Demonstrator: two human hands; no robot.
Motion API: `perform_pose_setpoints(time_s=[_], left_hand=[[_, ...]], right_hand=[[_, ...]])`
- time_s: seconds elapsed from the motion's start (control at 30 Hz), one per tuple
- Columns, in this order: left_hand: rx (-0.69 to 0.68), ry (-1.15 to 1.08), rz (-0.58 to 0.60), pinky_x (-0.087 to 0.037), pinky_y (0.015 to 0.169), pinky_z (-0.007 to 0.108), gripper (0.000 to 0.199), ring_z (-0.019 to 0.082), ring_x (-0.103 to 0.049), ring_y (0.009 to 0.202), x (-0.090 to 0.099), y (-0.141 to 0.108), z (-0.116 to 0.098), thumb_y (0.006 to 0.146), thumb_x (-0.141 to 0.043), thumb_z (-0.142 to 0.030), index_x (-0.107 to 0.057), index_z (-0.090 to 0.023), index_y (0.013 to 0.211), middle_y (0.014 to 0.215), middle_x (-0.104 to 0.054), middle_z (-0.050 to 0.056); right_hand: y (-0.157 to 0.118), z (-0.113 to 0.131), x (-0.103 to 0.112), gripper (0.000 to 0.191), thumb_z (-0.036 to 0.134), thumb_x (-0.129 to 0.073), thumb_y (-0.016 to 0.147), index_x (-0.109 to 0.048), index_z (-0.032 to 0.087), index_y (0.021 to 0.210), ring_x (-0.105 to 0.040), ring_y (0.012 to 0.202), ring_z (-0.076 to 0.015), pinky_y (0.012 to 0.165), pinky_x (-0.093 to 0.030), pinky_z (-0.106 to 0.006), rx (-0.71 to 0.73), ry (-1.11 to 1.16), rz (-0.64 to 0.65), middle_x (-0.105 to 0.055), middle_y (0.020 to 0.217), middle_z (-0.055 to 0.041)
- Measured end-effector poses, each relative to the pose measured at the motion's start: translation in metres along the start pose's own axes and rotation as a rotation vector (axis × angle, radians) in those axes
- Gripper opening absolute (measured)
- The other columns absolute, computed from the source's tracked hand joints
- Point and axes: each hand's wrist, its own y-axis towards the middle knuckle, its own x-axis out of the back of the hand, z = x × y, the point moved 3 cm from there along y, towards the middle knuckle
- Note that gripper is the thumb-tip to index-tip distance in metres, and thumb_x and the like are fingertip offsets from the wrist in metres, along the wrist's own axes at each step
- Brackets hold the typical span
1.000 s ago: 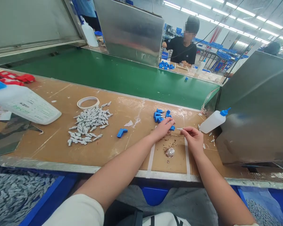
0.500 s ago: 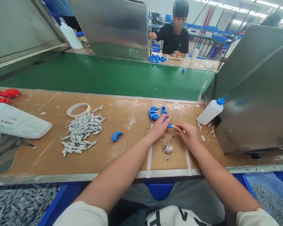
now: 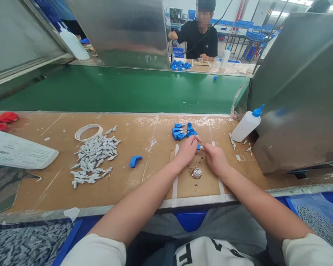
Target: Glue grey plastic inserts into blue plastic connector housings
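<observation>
Between my two hands is a small blue plastic piece, partly covered by fingers. My left hand is closed on its left side. With thumb and fingers pinched, my right hand grips the small pale tip at the piece's right end. Just beyond my left hand lies a cluster of similar blue pieces. Below the hands, a round metal knob sits on a taped-down board. Another blue piece rests alone to the left, near a pile of small grey parts.
A tape roll touches the grey pile. At right stands a tilted white squeeze bottle beside a metal panel. A green conveyor belt crosses behind the table. Opposite sits a person. Grey parts fill a bin at lower left.
My right hand has moved closer to my left, and less of the blue piece shows between them. The whole view has shifted slightly; the things on the table look unmoved.
</observation>
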Motion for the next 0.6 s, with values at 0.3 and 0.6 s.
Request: perform_pose_setpoints(time_s=[0.3,0.6], left_hand=[[-0.033,0.645,-0.012,-0.047,0.075,0.034,0.027,0.027,-0.069,0.081,0.031,-0.005,-0.017,0.103,-0.042,-0.042,-0.056,-0.025,0.120,0.088,-0.071,0.004],[-0.066,0.905,-0.100,-0.052,0.074,0.036,0.046,0.029,-0.070,0.093,0.047,-0.004,-0.020,0.098,-0.056,-0.045,-0.057,-0.025,0.140,0.131,-0.055,0.016]], right_hand=[[-0.009,-0.017,0.049,0.031,0.043,-0.043,0.111,-0.066,0.021,0.110,-0.073,0.095,-0.0229,0.073,-0.044,-0.027,-0.399,-0.247,0.129,-0.077,0.106,-0.0090],[-0.040,-0.077,0.067,0.020,0.028,-0.044,0.108,-0.058,0.014,0.111,-0.074,0.088,-0.0272,0.063,-0.043,-0.030,-0.490,-0.460,0.233,-0.073,0.107,-0.0181]])
